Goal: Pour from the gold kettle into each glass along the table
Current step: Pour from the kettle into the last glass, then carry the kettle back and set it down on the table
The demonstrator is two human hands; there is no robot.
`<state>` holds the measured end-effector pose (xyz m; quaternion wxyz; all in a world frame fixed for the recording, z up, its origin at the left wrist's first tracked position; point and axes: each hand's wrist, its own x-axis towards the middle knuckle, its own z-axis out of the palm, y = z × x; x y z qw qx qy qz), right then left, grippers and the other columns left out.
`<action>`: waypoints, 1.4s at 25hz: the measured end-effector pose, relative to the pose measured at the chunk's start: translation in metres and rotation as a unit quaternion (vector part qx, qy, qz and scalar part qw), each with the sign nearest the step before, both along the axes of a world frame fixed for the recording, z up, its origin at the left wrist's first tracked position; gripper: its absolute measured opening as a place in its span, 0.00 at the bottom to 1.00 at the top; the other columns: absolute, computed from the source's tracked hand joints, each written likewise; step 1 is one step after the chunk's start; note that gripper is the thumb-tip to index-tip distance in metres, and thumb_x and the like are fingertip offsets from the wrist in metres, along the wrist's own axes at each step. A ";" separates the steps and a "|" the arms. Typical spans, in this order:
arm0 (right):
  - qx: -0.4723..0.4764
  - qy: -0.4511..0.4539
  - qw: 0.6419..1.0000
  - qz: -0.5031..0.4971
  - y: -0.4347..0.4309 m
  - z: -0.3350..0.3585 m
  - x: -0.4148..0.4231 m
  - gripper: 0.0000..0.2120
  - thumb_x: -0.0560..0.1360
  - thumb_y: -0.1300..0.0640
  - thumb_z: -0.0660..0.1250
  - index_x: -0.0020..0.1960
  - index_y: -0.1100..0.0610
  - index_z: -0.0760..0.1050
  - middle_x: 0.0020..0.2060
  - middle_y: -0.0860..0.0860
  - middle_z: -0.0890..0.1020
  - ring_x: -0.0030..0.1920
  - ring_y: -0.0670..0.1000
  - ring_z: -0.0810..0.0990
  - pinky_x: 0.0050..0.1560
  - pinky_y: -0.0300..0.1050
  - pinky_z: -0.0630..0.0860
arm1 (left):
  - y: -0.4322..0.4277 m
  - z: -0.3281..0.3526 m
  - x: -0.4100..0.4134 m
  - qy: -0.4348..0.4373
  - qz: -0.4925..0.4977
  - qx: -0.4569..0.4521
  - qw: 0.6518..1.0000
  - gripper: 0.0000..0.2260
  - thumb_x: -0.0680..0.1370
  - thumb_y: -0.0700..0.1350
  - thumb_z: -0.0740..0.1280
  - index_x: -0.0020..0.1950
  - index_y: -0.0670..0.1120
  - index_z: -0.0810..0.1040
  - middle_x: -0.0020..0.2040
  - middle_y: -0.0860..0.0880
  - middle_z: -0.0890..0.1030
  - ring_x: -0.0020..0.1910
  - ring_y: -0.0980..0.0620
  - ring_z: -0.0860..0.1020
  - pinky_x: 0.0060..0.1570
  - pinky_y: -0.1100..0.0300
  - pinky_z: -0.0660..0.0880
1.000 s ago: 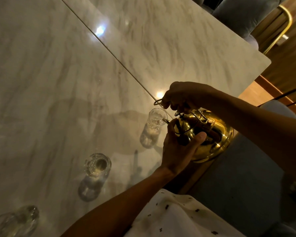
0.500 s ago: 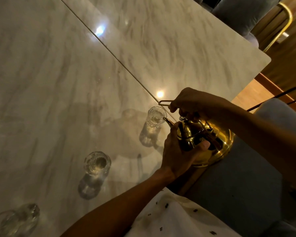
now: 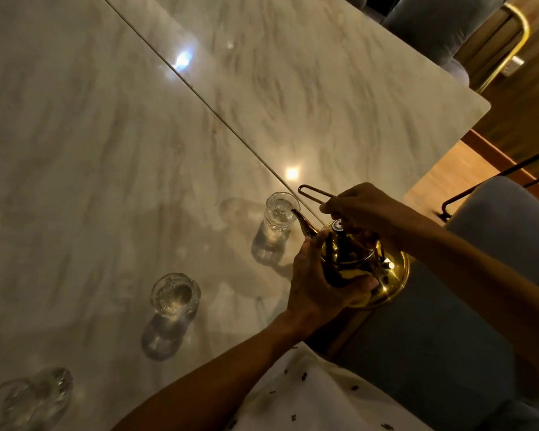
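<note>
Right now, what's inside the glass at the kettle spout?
Clear liquid shows inside the glass. The gold kettle has its spout tip at the rim. It is too dim to make out a pouring stream. The kettle's own contents are hidden by its body.

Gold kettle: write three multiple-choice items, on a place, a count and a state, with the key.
1. Where is the round gold metal kettle's spout?
A. at the rim of the clear glass tumbler by the white marble table's seam
B. over a plate
C. over a sink

2. How many hands hold the kettle?
A. none
B. one
C. two

3. The kettle is:
A. standing on the table
B. lying sideways
C. held up, tipped spout-down

Key: 1 A, the spout tip meets that rim; 2 C, the left hand cups the body, the right hand grips the wire handle; 3 C, both hands carry it.
</note>
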<state>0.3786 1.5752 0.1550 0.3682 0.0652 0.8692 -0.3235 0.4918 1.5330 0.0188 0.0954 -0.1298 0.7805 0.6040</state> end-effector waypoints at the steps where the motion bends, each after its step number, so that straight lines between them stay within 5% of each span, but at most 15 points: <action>1: -0.013 0.004 1.000 0.000 0.004 -0.001 0.002 0.12 0.75 0.55 0.67 0.37 0.61 0.75 0.28 0.54 0.72 0.26 0.49 0.68 0.25 0.38 0.64 | 0.000 0.000 0.001 0.010 0.001 -0.006 1.000 0.50 0.60 0.71 0.70 0.76 0.59 0.53 0.76 0.49 0.63 0.73 0.53 0.63 0.71 0.52 0.67; 4: -0.070 0.021 0.997 -0.006 0.014 -0.001 0.009 0.12 0.75 0.55 0.67 0.36 0.62 0.75 0.26 0.53 0.69 0.24 0.48 0.66 0.21 0.36 0.62 | -0.001 -0.006 0.002 0.033 0.003 -0.021 0.999 0.48 0.60 0.73 0.70 0.74 0.61 0.55 0.75 0.52 0.66 0.71 0.56 0.65 0.72 0.52 0.67; 8: -0.102 0.050 0.993 -0.024 0.017 0.005 0.014 0.13 0.75 0.56 0.66 0.34 0.62 0.74 0.25 0.53 0.67 0.22 0.47 0.64 0.19 0.36 0.62 | -0.007 -0.009 0.002 0.036 0.012 -0.016 0.999 0.57 0.56 0.79 0.67 0.78 0.55 0.54 0.79 0.50 0.59 0.78 0.51 0.59 0.74 0.46 0.65; 11: -0.118 0.064 0.991 -0.024 0.010 0.015 0.014 0.13 0.75 0.57 0.66 0.34 0.62 0.71 0.25 0.53 0.66 0.22 0.48 0.63 0.19 0.36 0.61 | -0.015 0.001 -0.003 0.106 0.030 -0.045 0.993 0.48 0.63 0.69 0.71 0.77 0.58 0.53 0.79 0.52 0.58 0.76 0.58 0.55 0.75 0.48 0.64; 14: -0.143 0.081 0.986 -0.008 -0.001 0.027 0.012 0.13 0.75 0.57 0.66 0.34 0.62 0.71 0.25 0.53 0.66 0.23 0.49 0.63 0.21 0.39 0.60 | -0.026 0.011 -0.011 0.152 0.055 -0.054 0.985 0.43 0.64 0.70 0.69 0.74 0.61 0.54 0.77 0.49 0.64 0.74 0.64 0.54 0.72 0.57 0.62; 18: -0.165 0.092 0.982 0.003 -0.018 0.046 0.003 0.12 0.75 0.56 0.66 0.35 0.61 0.73 0.25 0.52 0.66 0.23 0.48 0.62 0.20 0.38 0.60 | -0.042 0.018 -0.024 0.189 0.072 -0.072 0.977 0.46 0.65 0.71 0.67 0.78 0.52 0.57 0.78 0.47 0.63 0.79 0.51 0.56 0.76 0.45 0.60; 23: -0.201 0.107 0.973 0.032 -0.046 0.069 -0.017 0.12 0.75 0.56 0.66 0.33 0.58 0.73 0.23 0.49 0.65 0.21 0.45 0.62 0.20 0.37 0.60 | -0.070 0.038 -0.046 0.240 0.116 -0.097 0.959 0.44 0.66 0.68 0.68 0.76 0.53 0.59 0.76 0.50 0.66 0.72 0.72 0.51 0.72 0.72 0.50; 28: -0.232 0.115 0.963 0.075 -0.080 0.074 -0.046 0.14 0.75 0.56 0.66 0.32 0.59 0.71 0.23 0.50 0.64 0.19 0.45 0.61 0.19 0.36 0.58 | -0.101 0.043 -0.070 0.272 0.165 -0.112 0.941 0.46 0.66 0.67 0.72 0.77 0.48 0.59 0.76 0.48 0.67 0.77 0.53 0.56 0.76 0.42 0.60; 35: -0.299 0.129 0.936 0.132 -0.122 0.058 -0.093 0.16 0.75 0.57 0.66 0.30 0.57 0.70 0.17 0.45 0.63 0.17 0.46 0.59 0.19 0.36 0.57 | -0.139 0.038 -0.108 0.277 0.233 -0.166 0.917 0.45 0.68 0.74 0.63 0.76 0.51 0.57 0.77 0.49 0.61 0.78 0.43 0.55 0.70 0.31 0.63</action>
